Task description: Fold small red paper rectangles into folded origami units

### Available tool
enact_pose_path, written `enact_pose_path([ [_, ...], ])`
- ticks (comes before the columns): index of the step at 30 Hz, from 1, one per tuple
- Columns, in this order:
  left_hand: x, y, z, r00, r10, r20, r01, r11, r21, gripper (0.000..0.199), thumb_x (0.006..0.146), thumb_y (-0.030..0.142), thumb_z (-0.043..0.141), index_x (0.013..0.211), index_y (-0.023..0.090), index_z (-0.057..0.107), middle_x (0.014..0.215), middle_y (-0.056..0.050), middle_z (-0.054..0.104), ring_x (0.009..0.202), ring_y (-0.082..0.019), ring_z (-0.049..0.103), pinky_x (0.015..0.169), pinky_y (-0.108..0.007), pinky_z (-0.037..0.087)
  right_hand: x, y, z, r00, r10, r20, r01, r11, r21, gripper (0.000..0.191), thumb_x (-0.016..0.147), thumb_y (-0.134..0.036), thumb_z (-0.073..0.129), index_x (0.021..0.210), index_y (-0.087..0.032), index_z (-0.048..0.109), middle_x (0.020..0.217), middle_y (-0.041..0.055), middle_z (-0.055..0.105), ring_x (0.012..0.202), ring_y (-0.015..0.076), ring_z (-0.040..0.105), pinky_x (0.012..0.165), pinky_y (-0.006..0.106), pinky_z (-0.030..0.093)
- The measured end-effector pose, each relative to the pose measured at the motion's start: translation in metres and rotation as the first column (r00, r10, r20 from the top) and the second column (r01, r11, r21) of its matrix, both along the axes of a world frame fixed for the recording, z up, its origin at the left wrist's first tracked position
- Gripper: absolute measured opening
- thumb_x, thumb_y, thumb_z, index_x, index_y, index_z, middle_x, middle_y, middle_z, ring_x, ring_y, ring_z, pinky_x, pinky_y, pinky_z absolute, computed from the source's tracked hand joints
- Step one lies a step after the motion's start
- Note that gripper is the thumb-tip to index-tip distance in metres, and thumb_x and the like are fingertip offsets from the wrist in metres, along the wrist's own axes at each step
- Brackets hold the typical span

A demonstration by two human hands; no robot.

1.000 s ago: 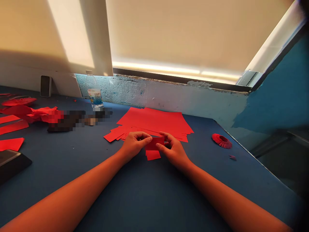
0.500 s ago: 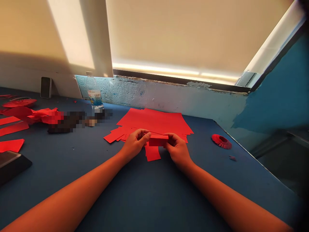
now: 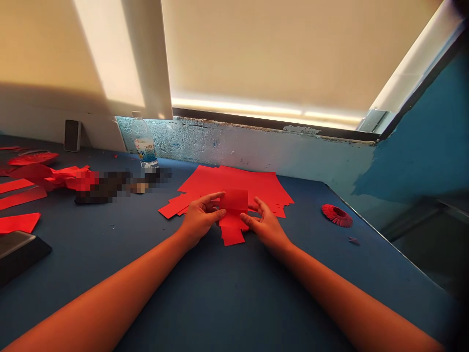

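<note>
A small red paper strip [image 3: 233,200] stands up between my two hands, with a crease across it. My left hand [image 3: 200,215] pinches its left edge, thumb in front and index finger stretched along the upper side. My right hand [image 3: 267,226] has its thumb on the strip's lower right edge, while the index finger points up, clear of the paper. What its other fingers touch behind the strip is hidden. Below the held strip, more red strips [image 3: 233,238] lie on the table. Just behind my hands is a stack of red paper sheets [image 3: 234,178].
On the blue table [image 3: 234,303], a fringed red paper ring [image 3: 337,215] and a scrap [image 3: 353,240] lie at right. A plastic bottle [image 3: 145,146] and a phone [image 3: 72,135] stand near the wall. Red paper pieces [image 3: 20,222] and a dark case [image 3: 25,259] are at left.
The strip, folded low between both hands before, now stands opened upward and shows its crease. My right index finger has moved off it.
</note>
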State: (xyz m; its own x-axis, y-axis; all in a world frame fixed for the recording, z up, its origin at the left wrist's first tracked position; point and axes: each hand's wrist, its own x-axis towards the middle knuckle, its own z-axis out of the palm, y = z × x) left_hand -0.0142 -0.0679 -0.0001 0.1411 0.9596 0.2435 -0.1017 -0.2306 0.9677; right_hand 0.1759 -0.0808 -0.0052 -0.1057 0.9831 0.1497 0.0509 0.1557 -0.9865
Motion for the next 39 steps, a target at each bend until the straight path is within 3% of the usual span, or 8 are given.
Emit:
enact_pose_path([
  [2, 0.0004, -0.0016, 0.002, 0.997, -0.069, 0.028, 0.069, 0.997, -0.016, 0.064, 0.069, 0.022, 0.069, 0.129, 0.02, 0.047, 0.09, -0.004, 0.065, 0.066, -0.011, 0.057, 0.058, -0.022, 0.046, -0.0007, -0.0004, 0.0011, 0.993, 0.114, -0.011, -0.114, 0.993, 0.026, 0.042, 0.077, -0.038, 0.062, 0.114, -0.018, 0.058, 0.108, 0.0095, 0.064, 0.086, 0.0211, 0.065, 0.078, 0.036, 0.052],
  [5, 0.0013, -0.0036, 0.0048, 0.986, -0.161, 0.037, 0.163, 0.985, -0.063, 0.074, 0.07, 0.023, 0.068, 0.136, 0.019, 0.036, 0.086, -0.005, 0.067, 0.061, -0.012, 0.057, 0.053, -0.024, 0.046, -0.0021, -0.003, 0.001, 0.985, 0.169, -0.043, -0.164, 0.982, 0.089, 0.026, 0.079, -0.037, 0.06, 0.097, -0.019, 0.066, 0.092, 0.0057, 0.069, 0.088, 0.0222, 0.064, 0.078, 0.034, 0.051],
  [11, 0.0024, -0.0035, 0.0059, 0.974, -0.208, -0.09, 0.204, 0.978, -0.051, 0.029, 0.074, 0.028, 0.062, 0.096, 0.011, 0.067, 0.064, -0.002, 0.062, 0.047, -0.01, 0.051, 0.047, -0.023, 0.042, -0.0016, -0.0046, -0.001, 0.983, 0.147, -0.108, -0.141, 0.988, 0.068, 0.026, 0.078, -0.032, 0.061, 0.1, -0.019, 0.063, 0.084, 0.0048, 0.069, 0.071, 0.0195, 0.064, 0.069, 0.034, 0.051],
  [16, 0.0014, -0.0009, 0.002, 0.988, -0.137, -0.071, 0.133, 0.989, -0.066, 0.025, 0.071, 0.019, 0.057, 0.092, 0.012, 0.069, 0.057, 0.001, 0.058, 0.045, -0.01, 0.05, 0.047, -0.023, 0.041, -0.0001, -0.0017, -0.002, 0.995, 0.074, -0.074, -0.071, 0.997, 0.042, 0.017, 0.076, -0.024, 0.056, 0.089, -0.019, 0.065, 0.072, 0.0006, 0.066, 0.058, 0.0126, 0.056, 0.052, 0.024, 0.043],
  [23, -0.0005, 0.0018, -0.0007, 0.987, -0.13, -0.092, 0.125, 0.991, -0.055, 0.026, 0.078, 0.032, 0.057, 0.085, 0.011, 0.069, 0.071, -0.005, 0.062, 0.055, -0.012, 0.054, 0.05, -0.024, 0.044, -0.002, 0.0002, -0.0025, 1.0, -0.005, 0.001, 0.005, 0.992, 0.122, 0.02, 0.071, -0.018, 0.049, 0.077, -0.019, 0.068, 0.085, 0.0029, 0.068, 0.08, 0.0172, 0.061, 0.073, 0.029, 0.046],
  [30, 0.0037, 0.0011, -0.0004, 0.971, -0.114, -0.212, 0.11, 0.993, -0.031, 0.034, 0.07, 0.029, 0.068, 0.101, 0.014, 0.064, 0.077, -0.004, 0.066, 0.051, -0.009, 0.05, 0.046, -0.021, 0.04, 0.0009, 0.0028, -0.0034, 0.979, 0.03, -0.203, -0.014, 0.997, 0.08, 0.042, 0.064, -0.01, 0.042, 0.101, -0.022, 0.057, 0.1, 0.0035, 0.061, 0.096, 0.0188, 0.056, 0.081, 0.031, 0.044],
  [35, 0.0018, 0.0001, 0.0016, 0.96, -0.118, -0.254, 0.113, 0.993, -0.036, 0.023, 0.071, 0.028, 0.067, 0.089, 0.014, 0.068, 0.075, -0.003, 0.066, 0.048, -0.007, 0.047, 0.047, -0.02, 0.037, 0.0017, -0.0023, 0.0031, 0.989, 0.129, -0.078, -0.121, 0.988, 0.101, 0.024, 0.079, -0.028, 0.053, 0.1, -0.02, 0.058, 0.092, 0.0038, 0.063, 0.087, 0.0192, 0.058, 0.079, 0.032, 0.043],
  [39, 0.0002, 0.0003, 0.0019, 0.962, -0.122, -0.244, 0.115, 0.992, -0.042, 0.018, 0.073, 0.025, 0.063, 0.086, 0.016, 0.07, 0.068, -0.001, 0.065, 0.052, -0.009, 0.05, 0.052, -0.02, 0.039, 0.0018, -0.0024, 0.0036, 0.989, 0.08, -0.123, -0.067, 0.992, 0.105, 0.034, 0.084, -0.046, 0.047, 0.098, -0.019, 0.06, 0.091, 0.0048, 0.064, 0.086, 0.0188, 0.058, 0.079, 0.033, 0.043],
])
